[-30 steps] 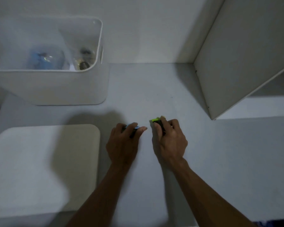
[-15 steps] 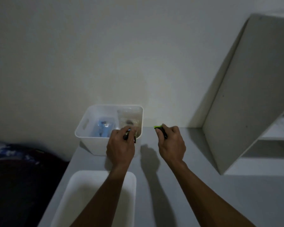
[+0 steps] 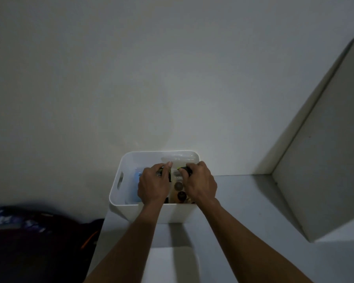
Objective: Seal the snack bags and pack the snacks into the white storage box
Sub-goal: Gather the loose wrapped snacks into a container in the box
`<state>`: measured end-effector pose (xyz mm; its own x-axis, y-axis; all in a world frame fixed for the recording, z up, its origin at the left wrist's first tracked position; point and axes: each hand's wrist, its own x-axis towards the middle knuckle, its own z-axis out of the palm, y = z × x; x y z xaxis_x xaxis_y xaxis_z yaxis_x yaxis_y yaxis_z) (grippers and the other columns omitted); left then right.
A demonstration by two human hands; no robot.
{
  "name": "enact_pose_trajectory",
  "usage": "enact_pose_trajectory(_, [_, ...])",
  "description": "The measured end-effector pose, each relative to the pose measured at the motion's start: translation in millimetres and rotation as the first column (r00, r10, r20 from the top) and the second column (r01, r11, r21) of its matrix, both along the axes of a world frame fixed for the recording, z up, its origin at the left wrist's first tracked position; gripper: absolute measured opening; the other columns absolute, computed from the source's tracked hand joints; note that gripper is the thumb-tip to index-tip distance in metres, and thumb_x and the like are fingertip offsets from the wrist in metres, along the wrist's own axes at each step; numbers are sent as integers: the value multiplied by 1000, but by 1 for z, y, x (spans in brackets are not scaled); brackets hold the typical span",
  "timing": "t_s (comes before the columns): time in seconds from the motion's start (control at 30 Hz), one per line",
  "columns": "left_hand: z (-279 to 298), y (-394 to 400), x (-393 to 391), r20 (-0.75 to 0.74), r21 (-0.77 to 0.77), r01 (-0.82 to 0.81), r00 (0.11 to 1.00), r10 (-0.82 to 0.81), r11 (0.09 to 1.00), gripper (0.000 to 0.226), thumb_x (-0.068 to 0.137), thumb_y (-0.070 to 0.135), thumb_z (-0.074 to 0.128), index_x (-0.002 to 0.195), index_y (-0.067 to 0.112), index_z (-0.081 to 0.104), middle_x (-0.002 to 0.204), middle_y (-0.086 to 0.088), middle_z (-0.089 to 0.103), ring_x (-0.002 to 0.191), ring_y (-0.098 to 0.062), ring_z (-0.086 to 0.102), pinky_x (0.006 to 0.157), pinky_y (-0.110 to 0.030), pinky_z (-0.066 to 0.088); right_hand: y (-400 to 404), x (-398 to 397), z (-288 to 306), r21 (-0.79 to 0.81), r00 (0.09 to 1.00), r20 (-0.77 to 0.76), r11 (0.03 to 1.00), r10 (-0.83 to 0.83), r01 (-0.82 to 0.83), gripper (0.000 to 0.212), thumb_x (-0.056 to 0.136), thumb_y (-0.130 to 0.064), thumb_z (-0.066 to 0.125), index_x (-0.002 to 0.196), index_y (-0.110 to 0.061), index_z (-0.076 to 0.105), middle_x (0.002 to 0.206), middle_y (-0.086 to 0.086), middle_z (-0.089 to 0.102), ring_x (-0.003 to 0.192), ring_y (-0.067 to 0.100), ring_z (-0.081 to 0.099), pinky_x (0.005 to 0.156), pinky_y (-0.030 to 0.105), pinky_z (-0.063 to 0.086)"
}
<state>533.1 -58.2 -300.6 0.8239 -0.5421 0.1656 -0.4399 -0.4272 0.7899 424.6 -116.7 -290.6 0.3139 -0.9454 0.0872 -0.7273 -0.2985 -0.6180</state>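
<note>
Both hands over the white box [image 3: 119, 198] on the worktop: left hand [image 3: 153, 185] pinching a small dark packet [image 3: 162, 173], right hand [image 3: 200, 183] gripping a green-edged one [image 3: 184, 169]. They look light and crinkly; fingertip grips at the edges should do.

pale grey table [image 3: 243, 211] against the wall, white storage box [image 3: 172, 213] sitting at its back edge, flat white lid [image 3: 170, 264] lying nearer, white shelf unit [image 3: 323, 170] standing on the right

Head-worn, looking forward and slightly down from close behind both forearms, facing the wall [image 3: 172, 68]; white storage box [image 3: 178, 213] centred, table [image 3: 243, 201] below.
</note>
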Motion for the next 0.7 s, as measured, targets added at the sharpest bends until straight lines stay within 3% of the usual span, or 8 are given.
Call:
enact_pose_trajectory(0.07, [-17, -11, 7, -21, 25, 34, 999, -33, 999, 45, 87, 68, 49, 98, 32, 74, 96, 0, 72, 87, -23, 64, 72, -34, 51, -7, 8, -14, 33, 999, -38, 999, -8, 10, 30, 96, -47, 53, 104, -23, 69, 108, 1, 57, 88, 20, 59, 70, 29, 43])
enact_pose_trajectory(0.17, [-34, -24, 12, -83, 144, 125, 990, -114, 982, 53, 94, 66, 32, 109, 32, 69, 110, -2, 69, 97, -20, 60, 78, -30, 37, -15, 19, -29, 59, 998, -64, 998, -21, 25, 32, 96, -48, 50, 96, -22, 69, 103, 2, 58, 81, 17, 54, 67, 30, 44])
enact_pose_trajectory(0.3, [-35, -30, 15, -256, 251, 251, 949, -186, 935, 71, 96, 66, 8, 120, 25, 61, 127, -10, 60, 117, -29, 54, 100, -46, 36, -19, 24, -37, 58, 998, -33, 997, -52, 54, 44, 97, -51, 39, 98, -20, 71, 103, 3, 63, 88, 21, 61, 71, 36, 54])
enact_pose_trajectory(0.5, [-16, -20, 20, -271, 236, 190, 955, -123, 953, 82, 96, 63, 4, 120, 9, 62, 130, -19, 58, 121, -35, 52, 105, -47, 34, -19, 15, -22, 55, 996, 21, 995, -89, 88, 42, 99, -46, 36, 98, -21, 70, 100, 6, 67, 87, 24, 63, 71, 36, 53])
enact_pose_trajectory(0.7, [-1, 4, 16, -232, 157, 106, 970, -68, 982, 93, 85, 77, 0, 112, 19, 67, 122, -15, 64, 114, -36, 56, 104, -51, 39, -7, -10, -1, 58, 996, 58, 997, -63, 60, 41, 100, -43, 39, 110, -16, 68, 110, 11, 66, 96, 28, 63, 72, 34, 48])
